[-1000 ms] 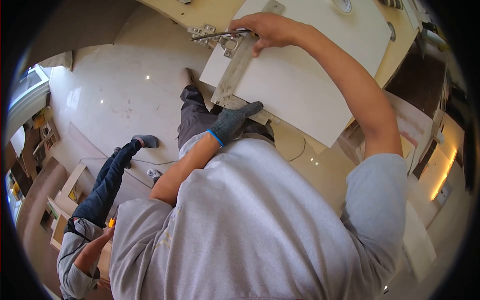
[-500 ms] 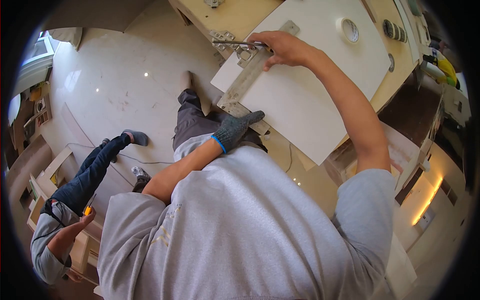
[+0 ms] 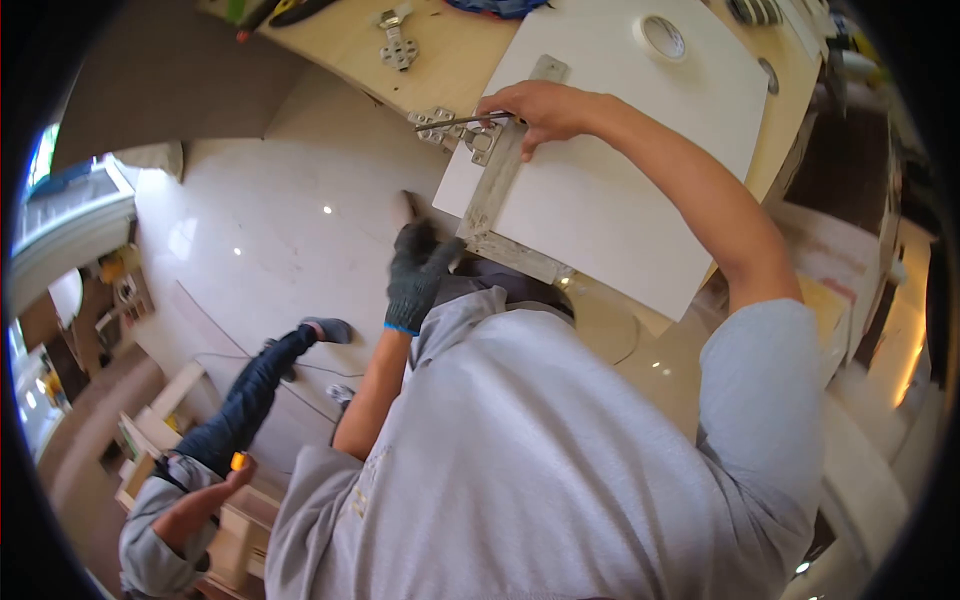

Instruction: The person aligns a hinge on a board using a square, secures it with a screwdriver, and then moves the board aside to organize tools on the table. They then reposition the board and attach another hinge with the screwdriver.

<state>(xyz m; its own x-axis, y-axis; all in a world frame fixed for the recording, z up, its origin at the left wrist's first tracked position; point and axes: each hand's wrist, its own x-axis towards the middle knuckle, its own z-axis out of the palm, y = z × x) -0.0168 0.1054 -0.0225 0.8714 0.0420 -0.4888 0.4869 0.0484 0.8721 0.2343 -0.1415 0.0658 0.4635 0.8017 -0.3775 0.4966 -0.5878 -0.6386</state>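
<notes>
My bare right hand [image 3: 545, 112] is closed around a screwdriver [image 3: 462, 122], whose thin dark shaft points left past the board's edge. Its handle is mostly hidden in my palm. Below the shaft, a metal cabinet hinge [image 3: 484, 142] sits at the edge of a white board [image 3: 610, 190]. A worn metal try square [image 3: 492, 190] lies on that board, with my right fingers and thumb over its blade. My left hand [image 3: 420, 280], in a dark knit glove with a blue cuff, is off the board. Its fingers are apart and hold nothing, close to the square's corner.
A roll of tape [image 3: 660, 38] lies on the board. Another hinge [image 3: 397, 42] rests on the wooden workbench [image 3: 455, 55]. On the left, a co-worker [image 3: 190, 510] holds something yellow. A cable runs over the shiny floor [image 3: 290, 170].
My left hand has lifted off the square's corner and swung left, its fingers now pointing up. My right hand keeps hold of the screwdriver at the hinge. The whole view has shifted.
</notes>
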